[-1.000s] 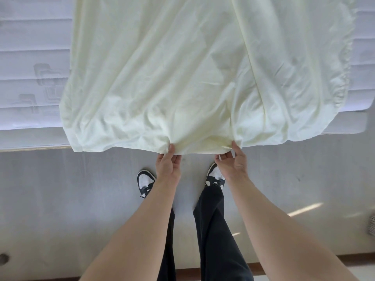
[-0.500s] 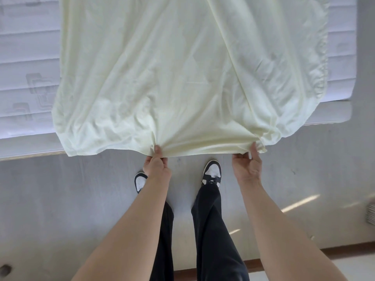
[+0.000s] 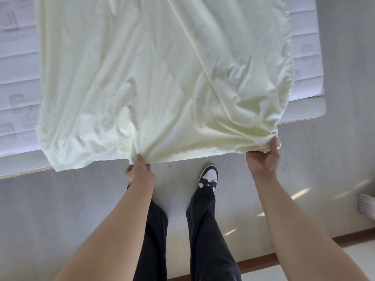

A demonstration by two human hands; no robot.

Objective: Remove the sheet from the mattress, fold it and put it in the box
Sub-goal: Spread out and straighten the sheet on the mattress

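A pale yellow sheet lies loosely folded lengthwise on the white quilted mattress, its near edge hanging over the mattress side. My left hand pinches that near edge at its middle. My right hand grips the bunched near right corner of the sheet. The stretch of edge between my hands is pulled taut. The sheet's near left corner hangs free below the mattress edge. No box is in view.
Bare mattress shows on both sides of the sheet. I stand on a grey floor close to the bed, one black-and-white shoe visible. A brown floor strip runs behind me, and a small ribbed object sits at the right edge.
My right hand has slid rightward along the sheet's near edge to its right corner. My left hand has kept its grip near the middle. The gap between my hands has widened.
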